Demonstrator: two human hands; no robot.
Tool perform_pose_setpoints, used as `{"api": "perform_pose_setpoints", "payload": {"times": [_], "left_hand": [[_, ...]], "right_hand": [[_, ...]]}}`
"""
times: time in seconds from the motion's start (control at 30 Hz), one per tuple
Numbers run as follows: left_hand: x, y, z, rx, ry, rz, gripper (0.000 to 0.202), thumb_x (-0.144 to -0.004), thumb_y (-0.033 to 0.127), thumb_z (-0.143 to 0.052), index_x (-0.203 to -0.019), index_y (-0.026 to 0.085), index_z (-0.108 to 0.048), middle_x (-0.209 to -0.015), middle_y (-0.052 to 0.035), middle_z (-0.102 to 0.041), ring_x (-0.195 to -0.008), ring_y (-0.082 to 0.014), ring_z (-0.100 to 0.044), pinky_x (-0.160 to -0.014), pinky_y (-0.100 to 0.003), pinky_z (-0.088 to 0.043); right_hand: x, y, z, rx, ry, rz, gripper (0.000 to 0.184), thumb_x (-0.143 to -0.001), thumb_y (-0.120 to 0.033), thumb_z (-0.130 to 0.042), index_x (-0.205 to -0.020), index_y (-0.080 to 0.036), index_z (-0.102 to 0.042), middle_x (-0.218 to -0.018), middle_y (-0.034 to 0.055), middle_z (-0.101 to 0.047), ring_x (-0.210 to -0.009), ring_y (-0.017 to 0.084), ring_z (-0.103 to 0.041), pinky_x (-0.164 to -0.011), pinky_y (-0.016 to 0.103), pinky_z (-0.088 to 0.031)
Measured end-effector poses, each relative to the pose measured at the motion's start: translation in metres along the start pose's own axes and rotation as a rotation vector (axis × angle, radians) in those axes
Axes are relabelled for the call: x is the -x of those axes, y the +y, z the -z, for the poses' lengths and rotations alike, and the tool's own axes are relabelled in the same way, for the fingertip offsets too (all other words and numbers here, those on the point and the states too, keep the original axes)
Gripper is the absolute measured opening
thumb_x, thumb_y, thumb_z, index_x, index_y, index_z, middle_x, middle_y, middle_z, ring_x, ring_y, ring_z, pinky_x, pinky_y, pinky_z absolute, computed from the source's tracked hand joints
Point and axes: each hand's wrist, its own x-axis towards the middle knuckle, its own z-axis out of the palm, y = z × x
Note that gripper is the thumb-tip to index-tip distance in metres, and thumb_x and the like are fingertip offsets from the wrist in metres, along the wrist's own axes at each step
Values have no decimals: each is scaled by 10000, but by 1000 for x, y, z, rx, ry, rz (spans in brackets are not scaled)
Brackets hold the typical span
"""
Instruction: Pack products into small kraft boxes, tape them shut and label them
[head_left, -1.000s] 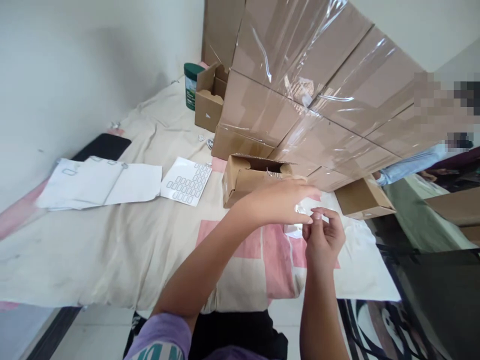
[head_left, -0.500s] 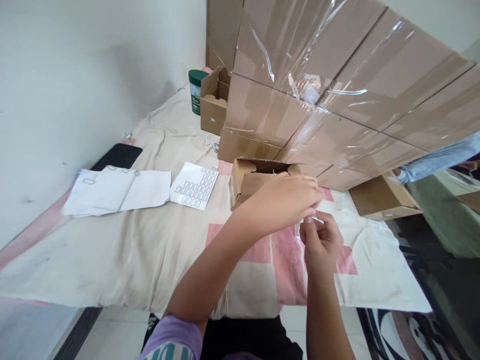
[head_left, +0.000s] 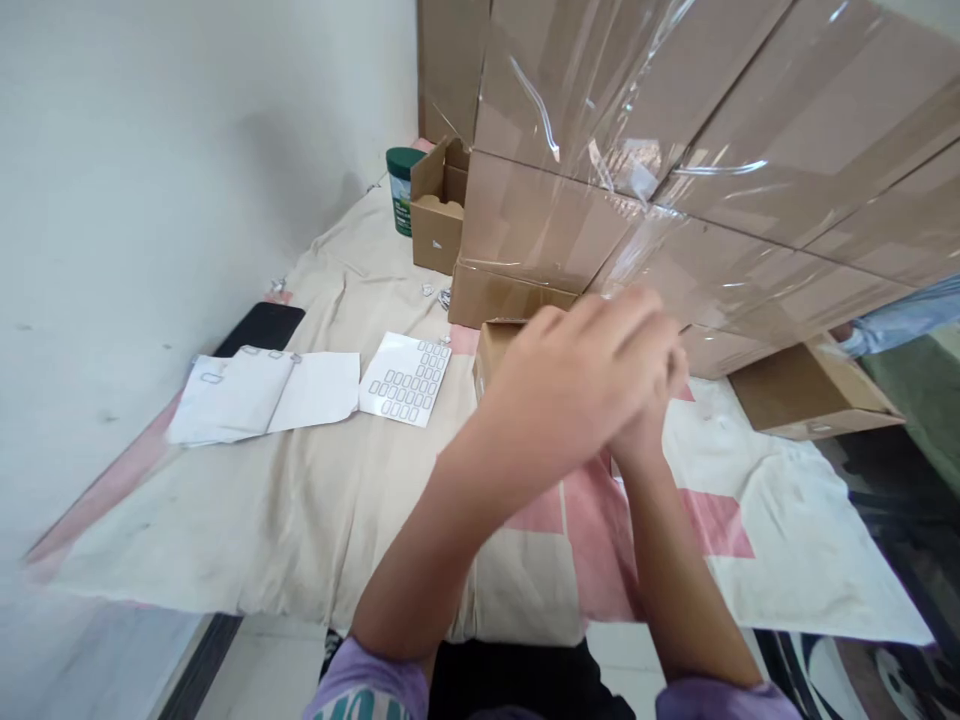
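My left hand (head_left: 592,390) is raised in front of me, its back to the camera and smeared by motion. It covers most of my right hand (head_left: 651,432), of which only the wrist and the hand's edge show. Both hands hover just above a cream and pink cloth (head_left: 300,500), in front of a small open cardboard box (head_left: 495,345) that is largely hidden behind them. Whatever is between the fingers is out of sight.
A tall stack of cardboard boxes (head_left: 675,150) wrapped in clear film fills the back right. A sticker sheet (head_left: 405,378), white papers (head_left: 262,395) and a black pad (head_left: 259,328) lie left. A green canister (head_left: 401,190), another open box (head_left: 435,215) and a flat box (head_left: 810,390) stand around. Someone's sleeve (head_left: 900,320) shows right.
My hands were apart, pinching a small clear packet; now the left hand has risen over the right and hides it. The view has shifted, with the boxes looming closer.
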Motion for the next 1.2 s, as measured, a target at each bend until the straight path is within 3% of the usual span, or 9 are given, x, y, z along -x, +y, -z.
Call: {"api": "perform_pose_setpoints", "payload": {"times": [0.1,0.17,0.27,0.37,0.47,0.57,0.77,0.93,1.2], "left_hand": [[2,-22,-2,58,44,153,229,-1063,205,-355,-1036,194,-582,-1323,-93,-620,-1059,-220,-628,-855,-359,-479],[4,-32,-3,117,26,236,186,-1061,229,-377,-1006,202,-553,-1290,-93,-620,-1020,-215,-628,-832,-358,-481],[6,-44,-6,195,-31,353,158,-1051,289,-425,-943,215,-511,-1240,-68,-623,-937,-192,-618,-798,-350,-465],[7,-53,-10,251,-138,466,233,-1051,342,-410,-865,221,-481,-1024,-34,-651,-849,-185,-599,-744,-345,-430],[7,-59,-14,302,-247,588,271,-1054,369,-364,-849,234,-479,-821,-8,-632,-766,-192,-585,-673,-343,-390],[9,-65,-17,332,-282,667,265,-1043,388,-376,-848,240,-476,-872,-10,-662,-812,-203,-610,-679,-344,-395],[13,-74,-16,348,-298,735,266,-1032,407,-396,-846,247,-500,-852,-7,-648,-928,-225,-626,-760,-363,-423],[16,-76,-7,431,-302,734,246,-1011,417,-456,-845,243,-510,-911,8,-697,-948,-211,-636,-794,-361,-432],[17,-75,-5,544,-445,732,62,-946,283,-548,-911,252,-507,-886,35,-749,-958,-197,-694,-803,-352,-458]], "right_hand": [[-6,3,-4,187,-86,163,503,-987,-411,-473,-1470,-271,-479,-1526,102,-542,-1534,383,-309,-1206,706,-165],[-6,4,-8,214,-124,178,446,-1009,-355,-428,-1434,-262,-522,-1504,96,-570,-1495,322,-405,-1234,622,-197],[-3,6,-12,206,-49,183,334,-999,-334,-455,-1270,-230,-621,-1348,105,-673,-1323,268,-590,-1226,519,-275],[1,7,-14,186,-36,192,298,-981,-326,-469,-1210,-222,-629,-1295,106,-697,-1241,263,-637,-1199,495,-326],[5,7,-13,126,-40,158,386,-953,-325,-504,-1320,-218,-563,-1285,109,-706,-1220,282,-644,-1137,502,-394],[7,7,-11,74,-32,138,555,-935,-325,-552,-1462,-190,-441,-1243,117,-728,-1165,298,-663,-1073,511,-441],[13,-1,-3,149,-23,266,282,-963,-239,-567,-1223,-208,-674,-1179,84,-754,-1110,271,-661,-932,430,-457],[19,-20,2,208,-32,305,250,-940,-295,-633,-1148,-185,-716,-1051,67,-772,-926,245,-628,-755,392,-398],[25,-25,-9,193,116,295,219,-884,-274,-668,-1079,-197,-731,-981,35,-790,-846,219,-610,-712,383,-350]]}}
